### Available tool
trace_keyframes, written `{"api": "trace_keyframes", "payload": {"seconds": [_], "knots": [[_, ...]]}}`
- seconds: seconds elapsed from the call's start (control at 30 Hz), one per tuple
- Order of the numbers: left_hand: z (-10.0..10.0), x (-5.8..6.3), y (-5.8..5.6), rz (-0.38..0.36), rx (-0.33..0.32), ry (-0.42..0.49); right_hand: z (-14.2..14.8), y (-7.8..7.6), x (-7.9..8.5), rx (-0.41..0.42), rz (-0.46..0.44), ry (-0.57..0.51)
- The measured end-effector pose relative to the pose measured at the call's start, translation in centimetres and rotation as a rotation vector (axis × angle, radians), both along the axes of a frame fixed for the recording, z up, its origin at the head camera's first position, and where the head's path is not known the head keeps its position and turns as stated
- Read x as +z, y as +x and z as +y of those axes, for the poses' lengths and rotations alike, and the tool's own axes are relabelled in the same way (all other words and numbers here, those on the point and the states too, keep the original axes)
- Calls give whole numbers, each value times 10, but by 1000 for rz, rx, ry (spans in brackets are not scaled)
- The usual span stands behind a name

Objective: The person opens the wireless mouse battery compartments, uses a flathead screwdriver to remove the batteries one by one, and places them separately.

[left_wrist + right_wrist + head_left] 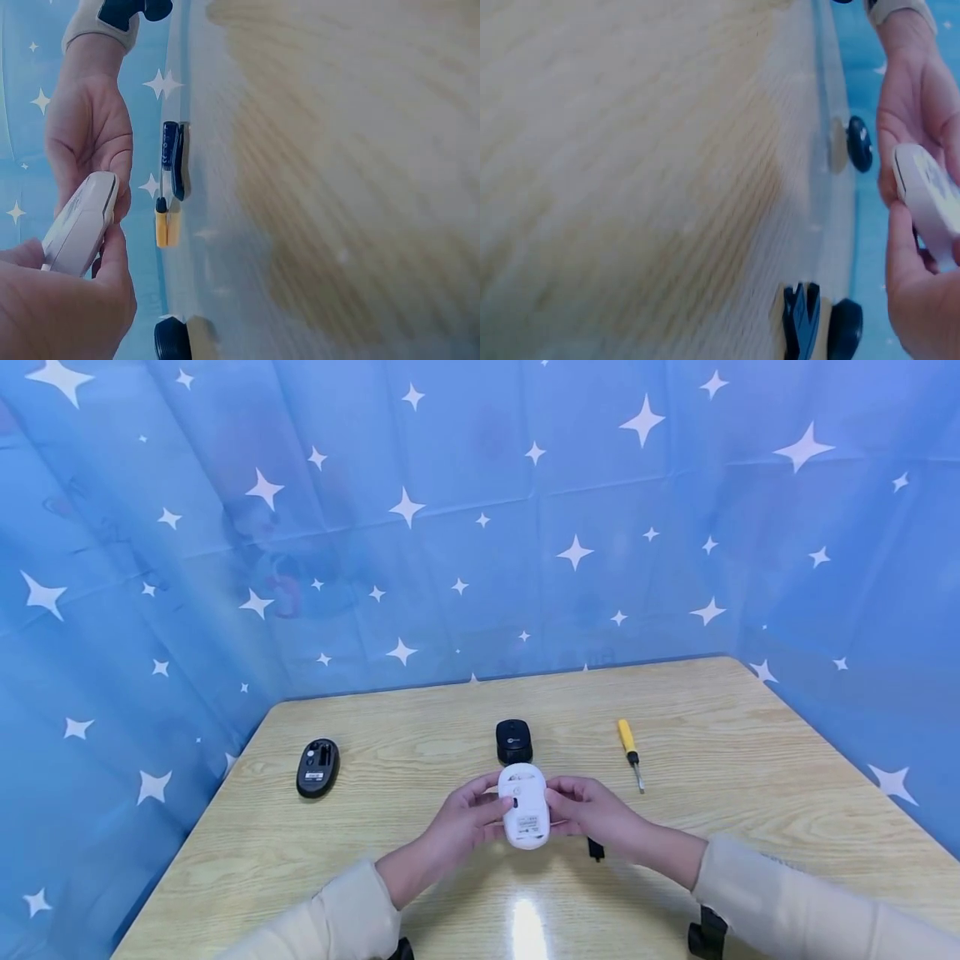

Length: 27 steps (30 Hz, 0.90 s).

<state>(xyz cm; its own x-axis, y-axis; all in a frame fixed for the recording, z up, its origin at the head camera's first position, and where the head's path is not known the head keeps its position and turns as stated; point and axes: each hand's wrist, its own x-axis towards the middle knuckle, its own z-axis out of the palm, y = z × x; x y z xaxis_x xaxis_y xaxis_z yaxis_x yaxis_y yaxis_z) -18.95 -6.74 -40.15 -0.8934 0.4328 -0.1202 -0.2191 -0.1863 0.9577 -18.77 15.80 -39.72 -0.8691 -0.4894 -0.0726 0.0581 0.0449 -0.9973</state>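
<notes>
Both hands hold a white computer mouse (527, 820) above the wood-grain table (405, 735), its labelled underside facing the head camera. The left hand (468, 817) grips one side between thumb and fingers; the right hand (592, 811) pinches the other. Just beyond sits a black mouse (514, 737). A second black mouse (318, 768) lies overturned to the left, and a yellow-handled screwdriver (632, 753) lies to the right.

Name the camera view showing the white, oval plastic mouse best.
Head view: there the mouse shows most of its underside, label included. Left wrist shows its side, held by fingers; right wrist crops it.
</notes>
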Motion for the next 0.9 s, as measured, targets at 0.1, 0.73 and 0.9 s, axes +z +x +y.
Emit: {"api": "trace_keyframes", "payload": {"seconds": [0.1, 0.73, 0.9], "knots": [[-1, -2, 2, -12, 3, 4, -2, 3, 0, 6, -47, -16], [-3, -12, 9, 40, 40, -67, -8, 10, -7, 21, -105, -20], [-4, -10, 10, 34, 60, -78, -9, 8, -5, 11, -63, 21]]}}
